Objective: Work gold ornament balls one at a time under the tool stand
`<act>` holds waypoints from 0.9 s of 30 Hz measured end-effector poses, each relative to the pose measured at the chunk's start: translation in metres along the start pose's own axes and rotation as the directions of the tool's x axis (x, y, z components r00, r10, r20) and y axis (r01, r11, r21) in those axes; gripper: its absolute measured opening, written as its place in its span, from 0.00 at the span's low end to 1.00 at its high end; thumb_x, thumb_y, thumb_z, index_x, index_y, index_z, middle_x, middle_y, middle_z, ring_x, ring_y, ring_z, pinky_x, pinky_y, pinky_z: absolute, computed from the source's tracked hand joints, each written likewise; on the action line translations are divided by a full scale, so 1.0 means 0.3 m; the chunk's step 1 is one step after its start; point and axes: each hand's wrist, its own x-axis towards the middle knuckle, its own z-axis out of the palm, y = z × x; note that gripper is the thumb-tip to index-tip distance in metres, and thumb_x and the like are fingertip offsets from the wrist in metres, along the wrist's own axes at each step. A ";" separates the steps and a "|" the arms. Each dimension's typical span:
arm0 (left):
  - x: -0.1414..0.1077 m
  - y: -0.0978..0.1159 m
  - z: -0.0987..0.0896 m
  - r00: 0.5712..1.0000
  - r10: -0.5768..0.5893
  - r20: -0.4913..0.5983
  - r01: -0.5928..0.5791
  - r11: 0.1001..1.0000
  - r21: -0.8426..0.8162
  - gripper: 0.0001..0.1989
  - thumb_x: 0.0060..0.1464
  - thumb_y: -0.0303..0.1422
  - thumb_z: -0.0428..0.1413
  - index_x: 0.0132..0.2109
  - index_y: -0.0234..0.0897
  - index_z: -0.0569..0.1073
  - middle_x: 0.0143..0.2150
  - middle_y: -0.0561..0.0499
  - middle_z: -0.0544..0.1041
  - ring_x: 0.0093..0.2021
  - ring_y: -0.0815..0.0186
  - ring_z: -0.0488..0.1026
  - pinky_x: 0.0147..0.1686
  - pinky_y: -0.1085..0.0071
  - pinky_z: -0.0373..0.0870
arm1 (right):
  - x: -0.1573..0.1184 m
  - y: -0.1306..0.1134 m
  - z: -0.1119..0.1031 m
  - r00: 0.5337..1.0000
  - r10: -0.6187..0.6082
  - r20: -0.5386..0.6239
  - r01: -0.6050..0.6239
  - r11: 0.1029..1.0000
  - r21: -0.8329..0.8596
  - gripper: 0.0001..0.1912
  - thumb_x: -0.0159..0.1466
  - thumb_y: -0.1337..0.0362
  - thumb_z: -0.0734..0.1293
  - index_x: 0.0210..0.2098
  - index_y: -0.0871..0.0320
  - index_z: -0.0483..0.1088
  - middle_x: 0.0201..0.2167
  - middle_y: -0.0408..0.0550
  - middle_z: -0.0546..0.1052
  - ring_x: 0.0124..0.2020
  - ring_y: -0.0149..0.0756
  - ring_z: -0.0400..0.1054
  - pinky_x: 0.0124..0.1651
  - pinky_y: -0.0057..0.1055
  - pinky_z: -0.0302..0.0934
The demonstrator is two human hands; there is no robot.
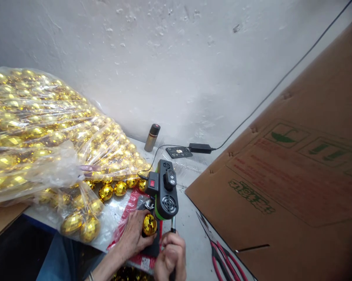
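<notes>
My left hand (132, 233) has its fingers and thumb closed around a gold mirror-faceted ball (149, 225), held low at the front of a small black and green bench machine (161, 169). The machine looks like a mini drill press, with a red switch and round vents; its tool end is hidden from above. A small dark hole shows on top of the ball. My right hand (172, 253) is wrapped round the black grip of the metal lever (173, 223) at the machine's right side. Under the ball lies a dark base on red plastic film (117, 234).
A big clear bag (44, 117) of gold balls fills the left side. Loose gold balls (120, 189) lie behind my left hand. Red-handled scissors (222, 257) rest before a large cardboard box (281, 175). Near the wall are a spray can (152, 137) and a power adapter (200, 148).
</notes>
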 end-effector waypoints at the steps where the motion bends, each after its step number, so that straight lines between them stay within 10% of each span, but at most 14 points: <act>1: 0.000 0.000 0.000 1.000 -0.002 -0.002 0.002 1.000 -0.001 0.28 0.48 0.34 0.67 0.58 0.39 0.76 0.54 0.39 0.81 0.56 0.42 0.77 0.58 0.45 0.73 | -0.008 0.002 -0.002 1.000 -0.005 -0.005 0.005 1.000 -0.026 0.19 0.77 0.63 0.58 0.29 0.52 0.62 0.28 0.40 0.70 0.29 0.34 0.64 0.47 0.38 0.63; 5: -0.002 0.002 -0.002 1.000 0.008 -0.002 -0.008 1.000 0.001 0.26 0.51 0.35 0.66 0.58 0.39 0.76 0.55 0.38 0.81 0.56 0.42 0.77 0.58 0.45 0.74 | -0.013 0.019 0.001 0.997 -0.082 -0.009 0.081 0.994 -0.067 0.19 0.78 0.63 0.58 0.30 0.52 0.65 0.29 0.40 0.73 0.30 0.34 0.68 0.53 0.42 0.66; 9: 0.009 0.008 -0.005 1.000 0.010 0.011 -0.010 1.000 0.020 0.26 0.52 0.36 0.66 0.58 0.38 0.76 0.55 0.37 0.81 0.57 0.42 0.77 0.59 0.43 0.73 | 0.034 -0.008 -0.009 0.983 -0.173 0.059 0.175 0.983 -0.046 0.19 0.78 0.62 0.59 0.29 0.53 0.66 0.29 0.40 0.73 0.27 0.31 0.68 0.38 0.31 0.65; 14: -0.022 -0.027 0.002 0.998 0.055 0.016 -0.056 0.998 0.032 0.30 0.53 0.34 0.66 0.63 0.38 0.74 0.58 0.37 0.81 0.59 0.42 0.77 0.60 0.43 0.75 | 0.213 -0.165 -0.041 0.969 0.228 0.092 -0.223 0.973 -0.061 0.17 0.78 0.60 0.62 0.32 0.55 0.70 0.24 0.38 0.65 0.21 0.28 0.57 0.24 0.29 0.51; 21: -0.144 -0.163 -0.080 0.951 0.310 -0.023 -0.302 0.939 0.166 0.59 0.44 0.63 0.72 0.76 0.44 0.62 0.73 0.33 0.71 0.70 0.34 0.70 0.68 0.38 0.70 | 0.275 -0.233 -0.005 0.972 0.231 0.044 -0.232 0.972 0.027 0.20 0.77 0.55 0.65 0.29 0.55 0.69 0.23 0.38 0.66 0.19 0.27 0.57 0.23 0.28 0.52; 27: 0.117 -0.076 -0.287 0.927 0.047 -0.372 0.127 0.893 0.431 0.25 0.70 0.42 0.54 0.67 0.34 0.73 0.63 0.30 0.78 0.66 0.37 0.73 0.67 0.35 0.65 | 0.199 -0.261 0.028 0.929 0.369 -0.027 -0.368 0.929 0.045 0.21 0.77 0.51 0.64 0.31 0.55 0.69 0.26 0.39 0.66 0.22 0.27 0.57 0.27 0.30 0.52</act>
